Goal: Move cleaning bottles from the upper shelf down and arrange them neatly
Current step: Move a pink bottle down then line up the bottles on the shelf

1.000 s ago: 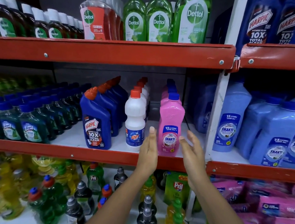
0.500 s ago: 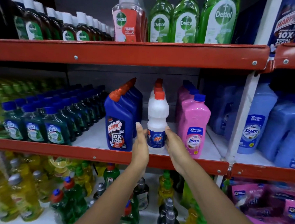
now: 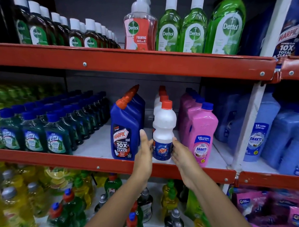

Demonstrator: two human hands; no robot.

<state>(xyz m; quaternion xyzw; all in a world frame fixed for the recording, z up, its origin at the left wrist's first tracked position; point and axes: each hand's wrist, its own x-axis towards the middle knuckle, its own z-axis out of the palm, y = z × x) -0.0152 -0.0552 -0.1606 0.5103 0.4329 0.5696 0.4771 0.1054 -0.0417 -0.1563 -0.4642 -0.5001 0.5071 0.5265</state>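
Observation:
A white Rin bottle [image 3: 163, 129] with a red cap stands upright at the front of the middle shelf [image 3: 98, 162], heading a row of the same bottles. My left hand [image 3: 144, 156] lies flat against its left side and my right hand [image 3: 182, 155] against its right side, fingers straight, touching the blue label. A blue Harpic bottle [image 3: 123, 132] stands just left of it and a pink Shakti bottle [image 3: 202, 132] just right. On the upper shelf [image 3: 147, 61] stand a red Dettol pump bottle [image 3: 140, 29] and green Dettol bottles [image 3: 195, 29].
Small brown Dettol bottles [image 3: 76, 34] line the upper shelf at left. Dark green Lizol bottles [image 3: 42, 125] fill the middle shelf's left. Light blue Shakti bottles [image 3: 264, 132] sit beyond the white upright [image 3: 247, 128]. Dish-liquid bottles [image 3: 72, 204] crowd the lowest shelf.
Both hands have moved left from the pink Shakti bottle to the white Rin bottle and closed in against its sides. The camera has swung left and nearer.

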